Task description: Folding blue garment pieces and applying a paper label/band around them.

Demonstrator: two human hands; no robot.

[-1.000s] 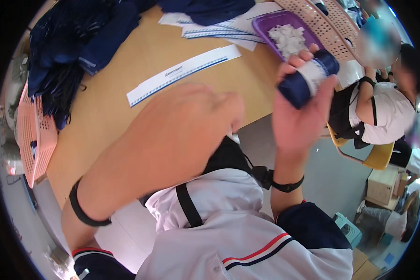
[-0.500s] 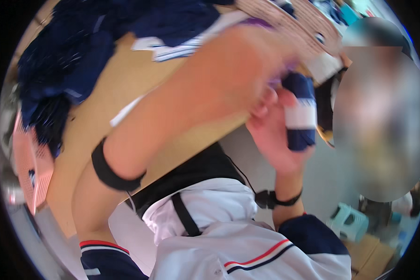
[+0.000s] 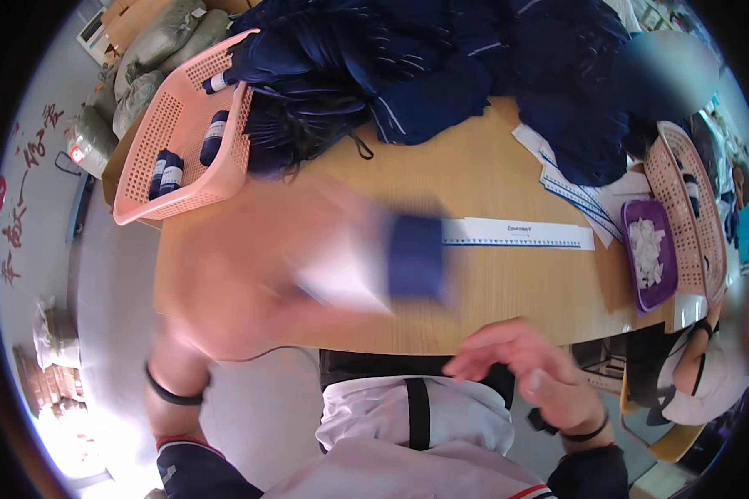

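Observation:
My left hand (image 3: 241,274) is smeared by motion over the left front of the table. A rolled navy cloth bundle (image 3: 416,256) with a white paper band sticks out to the right of its fingers, gripped by that hand. My right hand (image 3: 528,366) is raised at the table's front edge, fingers apart and with nothing in them. Left of the table's middle, a pink basket (image 3: 141,137) contains several banded navy rolls (image 3: 213,137). Piled dark navy garments (image 3: 429,91) cover the far side of the table.
A white paper ruler strip (image 3: 524,233) lies on the wooden table (image 3: 491,308). To the right stand a purple tray (image 3: 641,291) of white paper bits and another pink basket (image 3: 670,166). Sacks (image 3: 162,50) are stacked at far left. A person (image 3: 707,374) is at the right.
The view has swung left. My left hand has moved from beside the purple tray leftward, and the navy roll has passed from my right hand to my left. The right hand is now free.

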